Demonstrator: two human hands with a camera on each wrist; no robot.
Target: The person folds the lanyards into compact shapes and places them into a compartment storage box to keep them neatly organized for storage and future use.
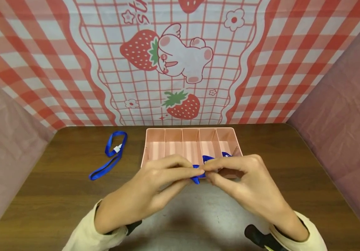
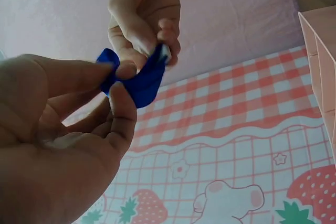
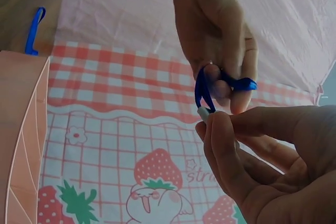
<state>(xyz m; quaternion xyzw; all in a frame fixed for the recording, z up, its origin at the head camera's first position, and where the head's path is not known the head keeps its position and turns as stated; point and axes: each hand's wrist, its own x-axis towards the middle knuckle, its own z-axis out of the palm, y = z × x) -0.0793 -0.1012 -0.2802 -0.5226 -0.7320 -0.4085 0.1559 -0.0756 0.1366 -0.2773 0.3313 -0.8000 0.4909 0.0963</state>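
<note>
Both hands meet over the near edge of a pink divided box [image 1: 174, 146]. Between them is a folded blue lanyard [image 2: 144, 85]. My left hand [image 1: 158, 177] pinches its blue strap between thumb and fingers, with a short end poking out below in the head view. My right hand [image 1: 244, 177] pinches the white clip [image 3: 203, 113] of the same lanyard, and the strap loops up from there to the left hand. Blue lanyards [image 1: 207, 158] lie in the box's two right compartments, partly hidden behind the right hand.
Another blue lanyard [image 1: 106, 169] with a white clip lies loosely on the brown table [image 1: 57, 188], left of the box. A red checked cloth with strawberries [image 1: 184, 106] hangs behind the table. Pink cloth walls [image 1: 339, 115] stand at both sides.
</note>
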